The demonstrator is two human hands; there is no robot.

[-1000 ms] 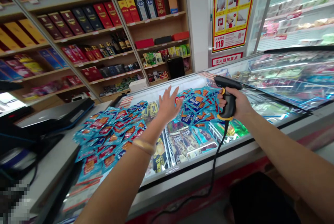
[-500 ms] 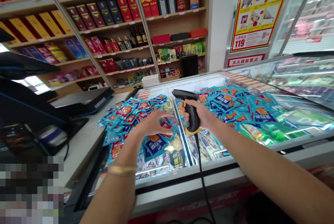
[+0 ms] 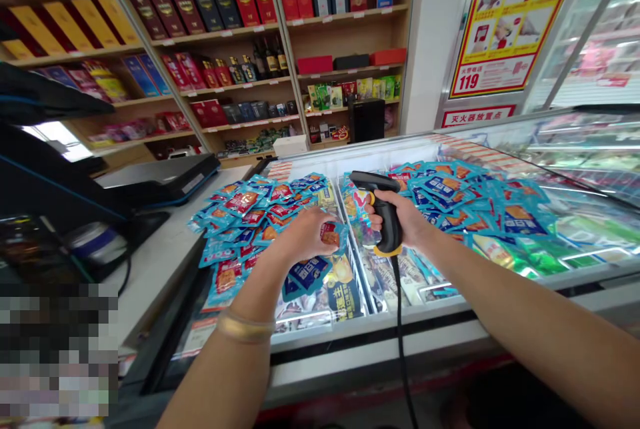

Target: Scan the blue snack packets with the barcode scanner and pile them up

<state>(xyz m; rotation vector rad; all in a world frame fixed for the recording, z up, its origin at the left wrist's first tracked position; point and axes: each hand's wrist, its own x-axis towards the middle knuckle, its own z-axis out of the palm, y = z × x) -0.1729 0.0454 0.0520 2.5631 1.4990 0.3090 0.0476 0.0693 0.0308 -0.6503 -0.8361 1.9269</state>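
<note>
Black plastic scanner (image 3: 389,229) clamped in right hand (image 3: 407,219); cannot tell if pressing trigger, too hidden. Small packet (image 3: 330,235) pinched in left hand (image 3: 305,235), above glass freezer top (image 3: 607,212), just beside left heap (image 3: 245,202). Could snag cord (image 3: 399,309) on front edge (image 3: 340,365) by swinging scanner wide; could slide left heap toward counter (image 3: 165,275) by brushing past. Open room: narrow glass strip (image 3: 353,289) between left heap and right heap (image 3: 480,195).

The left hand (image 3: 305,235) held a blue-and-red snack sachet (image 3: 332,235) over the glass-topped freezer (image 3: 320,370); the right hand (image 3: 409,219) gripped a corded barcode scanner (image 3: 389,227) between two sachet piles (image 3: 460,195).
</note>
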